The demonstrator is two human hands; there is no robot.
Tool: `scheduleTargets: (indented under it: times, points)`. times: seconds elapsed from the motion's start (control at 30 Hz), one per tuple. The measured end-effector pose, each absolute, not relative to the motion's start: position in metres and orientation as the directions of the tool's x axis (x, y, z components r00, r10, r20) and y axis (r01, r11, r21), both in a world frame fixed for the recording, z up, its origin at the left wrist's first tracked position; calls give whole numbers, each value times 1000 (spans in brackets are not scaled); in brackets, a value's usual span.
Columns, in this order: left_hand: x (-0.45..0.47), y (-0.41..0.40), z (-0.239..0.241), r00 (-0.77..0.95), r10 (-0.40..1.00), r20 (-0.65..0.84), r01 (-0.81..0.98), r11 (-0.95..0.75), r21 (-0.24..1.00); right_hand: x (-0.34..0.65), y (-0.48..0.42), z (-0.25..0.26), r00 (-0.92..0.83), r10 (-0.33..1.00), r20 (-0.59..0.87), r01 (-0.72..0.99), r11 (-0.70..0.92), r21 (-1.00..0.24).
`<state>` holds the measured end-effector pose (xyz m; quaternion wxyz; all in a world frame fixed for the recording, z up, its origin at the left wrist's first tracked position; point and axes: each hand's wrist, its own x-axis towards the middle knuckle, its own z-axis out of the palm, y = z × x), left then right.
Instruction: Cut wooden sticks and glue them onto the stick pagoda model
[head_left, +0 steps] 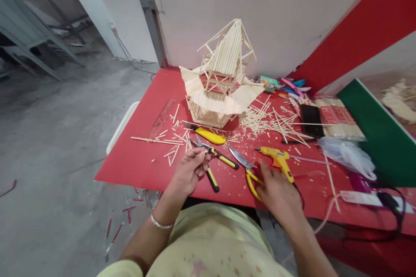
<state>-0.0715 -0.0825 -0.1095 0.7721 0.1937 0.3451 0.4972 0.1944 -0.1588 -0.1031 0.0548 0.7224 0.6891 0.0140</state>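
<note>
My left hand (pixel 191 171) is closed in a pinch above the table's front edge. Whatever its fingertips hold, if anything, is too small to make out. Beneath and beside it lie pliers with black-and-yellow handles (pixel 224 158) and a yellow utility knife (pixel 210 135). My right hand (pixel 281 192) has its fingers around the yellow handles of the scissors (pixel 240 156), whose blades point away to the left. A yellow hot glue gun (pixel 276 156) lies just beyond that hand. Farther back stands a tower-like model built of thin wooden sticks (pixel 224 78).
Loose sticks (pixel 260 119) and shavings are scattered across the red table (pixel 130 164). A clear ruler (pixel 161 119) lies at left. Toward the right are a black phone (pixel 311 120), packs of sticks (pixel 339 117), a plastic bag (pixel 347 153) and a power strip (pixel 360 198) with cables.
</note>
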Motion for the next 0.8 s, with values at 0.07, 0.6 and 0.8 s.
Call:
scheduleTargets:
  times: [0.07, 0.6, 0.8]
  points:
    - [-71, -83, -110, 276, 897, -344, -642, 439, 629, 197, -159, -97, 46, 999, -10, 998, -46, 38]
    - [-74, -87, -103, 202, 927, -317, -613, 372, 697, 113, -129, -61, -257, 966, 35, 912, 255, -322]
    - [-79, -88, -100, 184, 931, -317, -624, 359, 694, 105, -125, -63, -291, 957, 18, 890, 277, -362]
